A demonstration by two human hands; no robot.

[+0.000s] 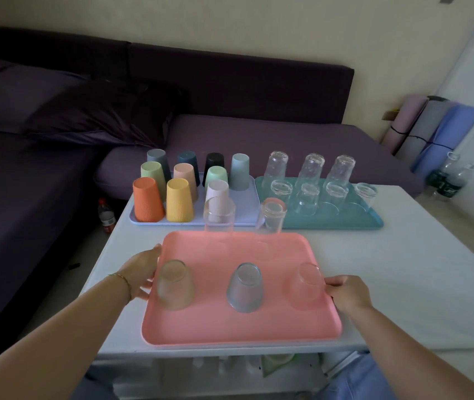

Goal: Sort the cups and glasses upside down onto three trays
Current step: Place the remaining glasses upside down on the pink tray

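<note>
A pink tray (238,327) lies nearest me on the white table, carrying several upside-down glasses, among them a bluish one (244,287) in the middle. My left hand (140,272) holds the tray's left edge and my right hand (345,290) holds its right edge. Behind it, a pale lilac tray (247,203) bears several upside-down coloured plastic cups, such as an orange cup (147,199) and a yellow cup (179,200). To the right of that, a teal tray (371,219) carries several upside-down clear glasses (306,199).
A dark purple sofa (230,90) with a cushion runs behind and left of the table (417,269). A bottle (106,216) stands on the floor by the table's left corner. Rolled mats (432,131) and bottles lean at the right wall.
</note>
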